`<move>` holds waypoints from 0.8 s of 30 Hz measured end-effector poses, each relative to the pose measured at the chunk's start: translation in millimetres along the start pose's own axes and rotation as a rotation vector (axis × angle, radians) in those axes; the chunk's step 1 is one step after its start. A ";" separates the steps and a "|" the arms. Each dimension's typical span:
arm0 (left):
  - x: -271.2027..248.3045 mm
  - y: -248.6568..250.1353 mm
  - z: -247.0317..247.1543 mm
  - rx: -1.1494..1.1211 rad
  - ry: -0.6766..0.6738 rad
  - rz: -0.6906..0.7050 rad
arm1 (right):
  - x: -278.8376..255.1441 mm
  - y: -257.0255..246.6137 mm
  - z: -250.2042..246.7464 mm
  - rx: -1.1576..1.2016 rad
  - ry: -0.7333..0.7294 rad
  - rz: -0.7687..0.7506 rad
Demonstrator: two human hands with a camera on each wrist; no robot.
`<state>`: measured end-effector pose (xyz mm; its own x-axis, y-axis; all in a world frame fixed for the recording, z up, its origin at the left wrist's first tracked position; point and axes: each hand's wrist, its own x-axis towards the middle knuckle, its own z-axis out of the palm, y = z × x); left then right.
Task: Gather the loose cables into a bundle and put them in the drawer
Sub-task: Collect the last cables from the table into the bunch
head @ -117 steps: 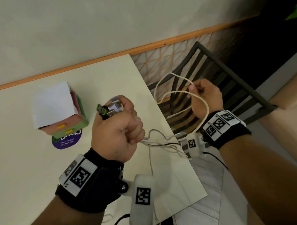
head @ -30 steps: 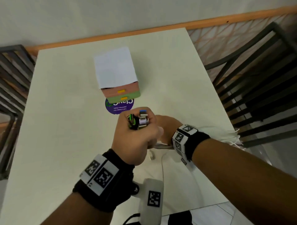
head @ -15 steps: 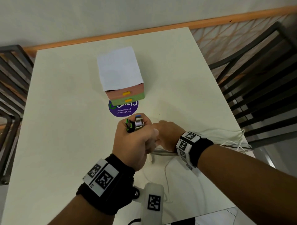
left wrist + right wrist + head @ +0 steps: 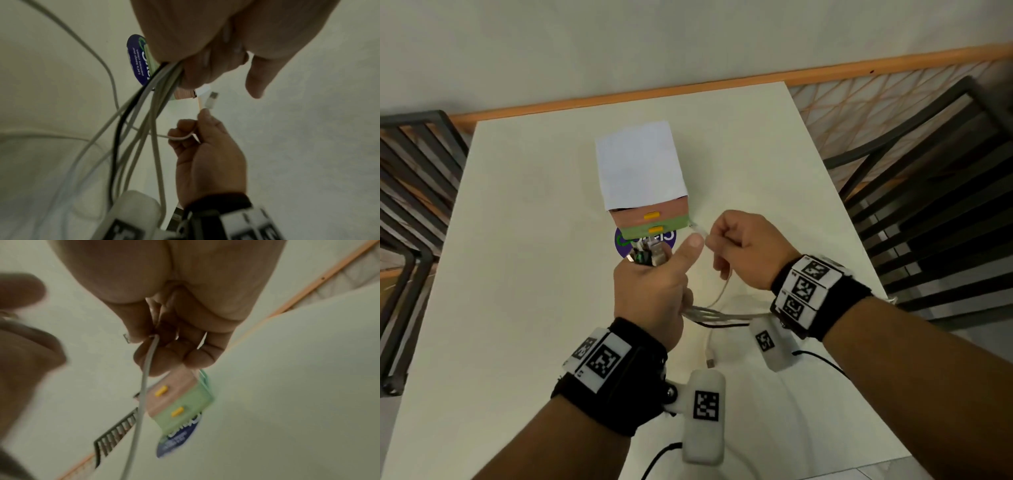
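- A pale table (image 4: 517,274) fills most of the head view, with dark slatted chairs (image 4: 928,205) on both sides and a wall behind
- A small drawer box (image 4: 643,185) with a white top stands at the middle of the table on a round purple sticker (image 4: 669,240); its pink and green drawer fronts with yellow handles face me and both look closed
- My left hand (image 4: 654,291) is fisted round the cables (image 4: 722,313), several white and one black, with the forefinger pointing out; the plug ends (image 4: 649,255) stick up from the top of the fist toward the box, and the loose lengths trail from under it to my right, across the table and off its right edge
- My right hand (image 4: 746,250), just beside the left, pinches one white cable just behind its plug (image 4: 211,99), other fingers curled; the plug points up and away toward the drawer box, and the cable hangs down in a curve to the rest
- Judging from this, the bundle is not yet finished; the trailing lengths could snag on the table edge or chair, and slack loops could slip out of my fist
- With both hands full and the drawers shut, opening one could loosen my hold
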<state>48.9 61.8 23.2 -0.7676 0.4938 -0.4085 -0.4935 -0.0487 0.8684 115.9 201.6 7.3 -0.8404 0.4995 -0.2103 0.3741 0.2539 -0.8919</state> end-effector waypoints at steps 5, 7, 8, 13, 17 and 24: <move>2.1 3.2 18.9 0.009 -0.057 0.034 | -32.7 -23.3 -5.6 0.067 -0.078 -0.181; -2.2 4.8 28.5 0.015 -0.082 0.042 | -38.6 -23.8 -2.4 0.121 -0.097 -0.209; -3.7 4.3 31.6 0.015 -0.089 0.035 | -39.9 -22.7 -1.5 0.161 -0.101 -0.212; -8.8 4.8 41.9 0.061 -0.067 -0.001 | -44.5 -16.4 -5.0 0.272 -0.117 -0.211; -6.9 16.4 38.7 -0.066 0.009 0.031 | -47.1 -15.9 -14.3 0.292 -0.130 -0.200; -5.4 42.5 21.9 -0.391 -0.198 0.008 | -30.2 -10.2 -31.0 0.300 0.136 -0.171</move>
<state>41.0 76.0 68.4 -0.6979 0.6469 -0.3074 -0.6347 -0.3597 0.6840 149.6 209.6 35.1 -0.8135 0.5814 -0.0115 0.0845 0.0986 -0.9915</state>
